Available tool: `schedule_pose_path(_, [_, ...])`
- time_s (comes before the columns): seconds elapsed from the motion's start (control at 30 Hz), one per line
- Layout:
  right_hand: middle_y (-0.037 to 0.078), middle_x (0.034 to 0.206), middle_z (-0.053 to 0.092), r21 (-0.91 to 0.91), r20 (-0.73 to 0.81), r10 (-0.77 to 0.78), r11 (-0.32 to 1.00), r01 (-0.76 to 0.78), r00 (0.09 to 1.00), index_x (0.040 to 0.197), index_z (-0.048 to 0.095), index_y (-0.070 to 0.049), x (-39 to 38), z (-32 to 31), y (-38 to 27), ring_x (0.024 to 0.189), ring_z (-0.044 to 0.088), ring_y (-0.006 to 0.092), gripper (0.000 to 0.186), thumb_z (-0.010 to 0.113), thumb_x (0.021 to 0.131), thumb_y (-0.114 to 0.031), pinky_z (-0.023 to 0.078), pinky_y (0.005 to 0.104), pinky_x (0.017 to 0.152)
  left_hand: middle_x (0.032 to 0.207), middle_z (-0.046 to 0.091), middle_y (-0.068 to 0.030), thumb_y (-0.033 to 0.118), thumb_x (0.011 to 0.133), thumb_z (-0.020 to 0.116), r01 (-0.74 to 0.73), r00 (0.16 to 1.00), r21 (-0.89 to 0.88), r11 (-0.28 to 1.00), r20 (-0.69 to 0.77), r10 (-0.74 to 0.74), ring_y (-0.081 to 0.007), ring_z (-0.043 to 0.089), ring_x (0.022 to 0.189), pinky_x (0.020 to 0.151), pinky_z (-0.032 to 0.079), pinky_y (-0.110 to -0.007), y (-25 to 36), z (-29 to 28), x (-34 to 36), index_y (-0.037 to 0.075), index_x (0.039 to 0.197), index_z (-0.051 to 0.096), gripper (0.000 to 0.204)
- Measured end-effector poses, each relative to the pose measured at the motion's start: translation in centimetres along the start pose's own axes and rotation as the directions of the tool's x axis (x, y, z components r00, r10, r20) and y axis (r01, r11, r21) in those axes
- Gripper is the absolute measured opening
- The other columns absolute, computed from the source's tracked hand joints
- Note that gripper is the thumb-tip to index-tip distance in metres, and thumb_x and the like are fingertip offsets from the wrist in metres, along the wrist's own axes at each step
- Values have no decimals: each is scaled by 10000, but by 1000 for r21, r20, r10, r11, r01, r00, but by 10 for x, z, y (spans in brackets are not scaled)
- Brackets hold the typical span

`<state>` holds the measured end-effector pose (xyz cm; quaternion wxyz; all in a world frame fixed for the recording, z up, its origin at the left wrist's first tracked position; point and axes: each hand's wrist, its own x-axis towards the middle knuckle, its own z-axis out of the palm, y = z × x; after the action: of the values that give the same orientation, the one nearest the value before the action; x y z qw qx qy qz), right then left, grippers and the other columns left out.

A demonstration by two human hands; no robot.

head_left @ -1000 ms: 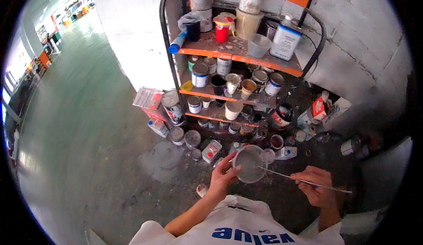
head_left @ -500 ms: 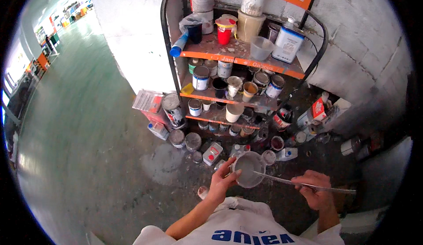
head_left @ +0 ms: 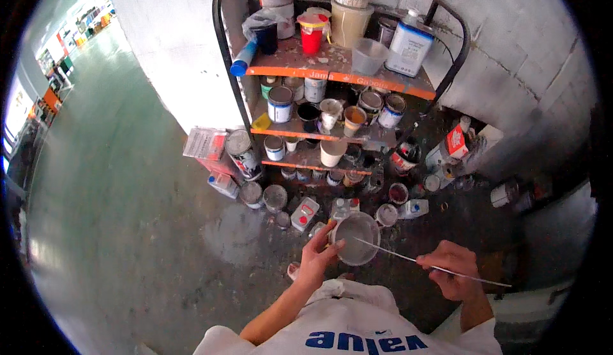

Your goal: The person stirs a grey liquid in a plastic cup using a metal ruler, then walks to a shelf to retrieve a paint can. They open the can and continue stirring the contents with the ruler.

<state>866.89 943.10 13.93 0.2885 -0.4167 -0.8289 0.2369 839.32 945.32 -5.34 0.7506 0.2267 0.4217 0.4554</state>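
Note:
My left hand [head_left: 317,256] grips a round, translucent plastic mixing cup [head_left: 368,257] by its left side, thumb at the rim and fingers around the outer wall. The cup's open top faces me, and greyish contents or a stained bottom show inside; I cannot tell which. From the right, my right hand [head_left: 454,269] pinches a long, thin stirring stick [head_left: 399,254] near its middle. Its far tip dips into the cup, while the other end sticks out past my hand to the lower right.
Ahead stands a rack [head_left: 357,82] with orange-edged shelves full of paint cans and cups. A metal solvent can [head_left: 409,47] and a clear plastic tub [head_left: 369,57] sit on top. Tins and a grey jug [head_left: 304,214] crowd the floor below. A white wall [head_left: 163,42] rises at left.
The cup has shifted slightly up and left in view. The stick has turned from showing its flat face to nearly edge-on. The rack also sits higher and further left in view.

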Motion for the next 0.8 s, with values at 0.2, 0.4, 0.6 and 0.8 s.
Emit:
schedule_pose_path(0.2, [101, 821, 681, -21, -13, 85, 996, -85, 996, 1147, 772, -88, -10, 2, 3, 654, 599, 214, 283, 759, 868, -135, 478, 348, 566, 1297, 658, -25, 197, 930, 762, 27, 999, -46, 999, -23, -28, -114, 623, 1104, 877, 509, -284, 0, 1, 3, 146, 1535, 487, 667])
schedule_pose_path(0.4, [101, 794, 674, 18, -66, 107, 994, -106, 992, 1137, 775, -91, -19, 12, 9, 635, 593, 208, 254, 753, 900, -177, 466, 329, 545, 1323, 649, -35, 197, 937, 749, 29, 999, -50, 998, -13, -29, -138, 622, 1141, 915, 516, -307, -1, -3, 5, 147, 1546, 471, 672])
schedule_pose_path(0.6, [130, 816, 717, 55, 38, 291, 955, -293, 956, 1117, 770, -68, -15, 9, 12, 651, 664, 219, 206, 720, 929, -137, 527, 315, 562, 1378, 625, -65, 198, 939, 737, 61, 998, -42, 997, -31, -63, -179, 619, 1215, 970, 523, -343, 12, 2, 2, 116, 1552, 453, 680])
schedule_pose_path(0.8, [139, 852, 725, 531, -83, 601, 701, -475, 795, 1046, 716, 21, -39, 11, 23, 679, 693, 181, 231, 676, 971, -194, 576, 316, 588, 1400, 615, -60, 170, 941, 725, 60, 998, -63, 996, -18, -61, -180, 624, 1217, 968, 527, -336, 10, 2, 7, 116, 1553, 448, 675])
